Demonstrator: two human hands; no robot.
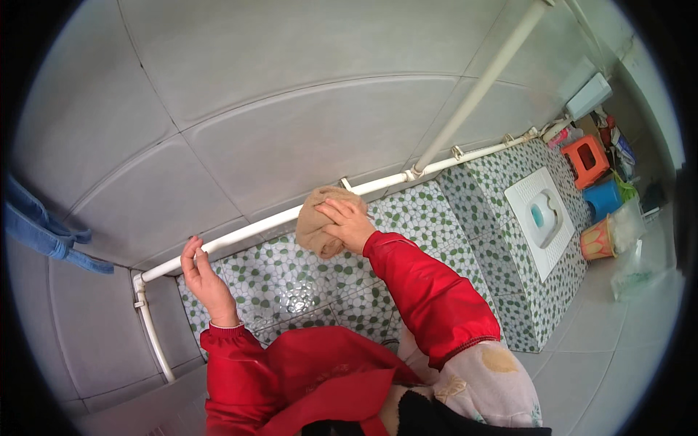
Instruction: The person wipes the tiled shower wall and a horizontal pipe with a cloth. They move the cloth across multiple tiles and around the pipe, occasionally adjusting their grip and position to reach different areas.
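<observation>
My right hand (349, 224) is spread on a folded brown cloth (311, 231), holding it against the white pipe (272, 219) that runs low along the tiled wall. Part of the pipe is hidden behind the cloth. To the left, my left hand (206, 278) is raised with fingers apart, its fingertips close to or on the same pipe; whether they touch it I cannot tell. It holds nothing. Both forearms wear red sleeve covers.
A white squat toilet (555, 240) sits on a raised step at the right. Beyond it stand an orange stool (599, 161), a blue container (602, 199) and a patterned bin (597, 240). A slanting pipe (482, 84) joins the low one. Blue cloth (41, 229) hangs far left.
</observation>
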